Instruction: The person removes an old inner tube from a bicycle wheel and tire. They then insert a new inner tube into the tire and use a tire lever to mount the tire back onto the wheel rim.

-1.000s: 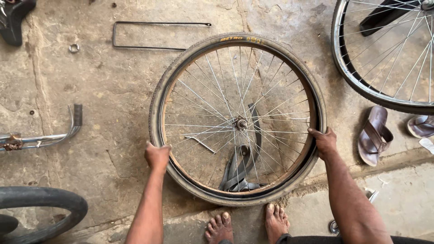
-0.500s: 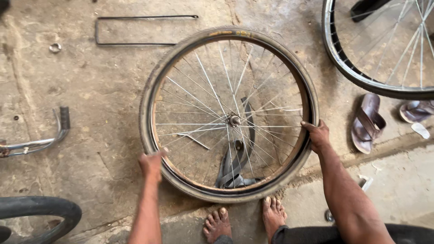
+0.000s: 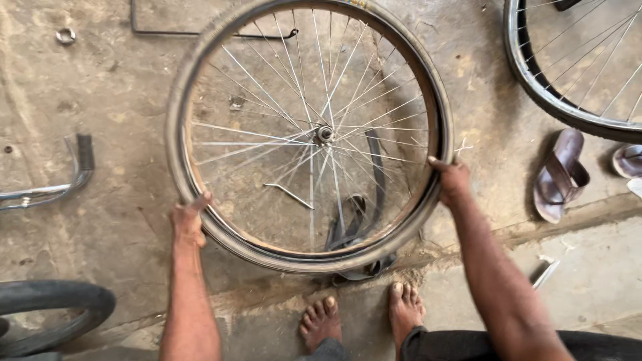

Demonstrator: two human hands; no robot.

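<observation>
I am holding one spoked bicycle wheel (image 3: 314, 134) with both hands over the concrete floor (image 3: 114, 100). My left hand (image 3: 187, 224) is gripping the tyre at its lower left, fingers (image 3: 200, 200) curled over the rim. My right hand (image 3: 451, 180) is gripping the tyre at its right side, fingers clenched around it. The wheel is sitting just ahead of my two bare feet (image 3: 364, 317), its lower edge near a shallow step in the floor. One black inner tube (image 3: 361, 234) is lying beneath the spokes, trailing out under the lower rim. A second wheel (image 3: 575, 67) is lying at the floor's upper right corner, well apart from mine. Two sandals (image 3: 558, 177) are resting below that wheel. One bent metal bar (image 3: 50, 187) is lying at the left edge. One black tyre (image 3: 53, 314) is showing at the lower left corner. One thin wire frame (image 3: 200, 30) is lying at the top edge.
</observation>
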